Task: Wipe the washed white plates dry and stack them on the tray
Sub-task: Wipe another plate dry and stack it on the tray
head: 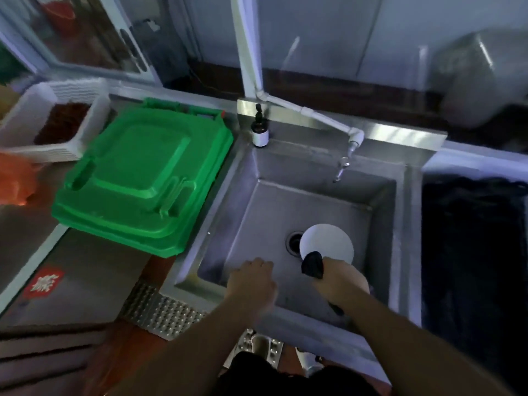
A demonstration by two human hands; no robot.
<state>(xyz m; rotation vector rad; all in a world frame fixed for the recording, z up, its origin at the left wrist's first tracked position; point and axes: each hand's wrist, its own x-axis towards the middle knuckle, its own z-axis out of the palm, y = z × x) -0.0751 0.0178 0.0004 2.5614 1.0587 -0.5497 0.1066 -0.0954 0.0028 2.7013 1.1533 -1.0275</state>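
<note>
Both hands over sink (288, 155): right hand (340, 277) gripping white plate (327, 242), left hand (253, 277) loose.

You have one white plate (327, 242) in view: round, plain, its pale face turned up toward you and tilted. It sits low in the steel sink (285, 167), just right of the drain and partly over it. A dark cloth (313, 264) overlaps its near rim.
</note>
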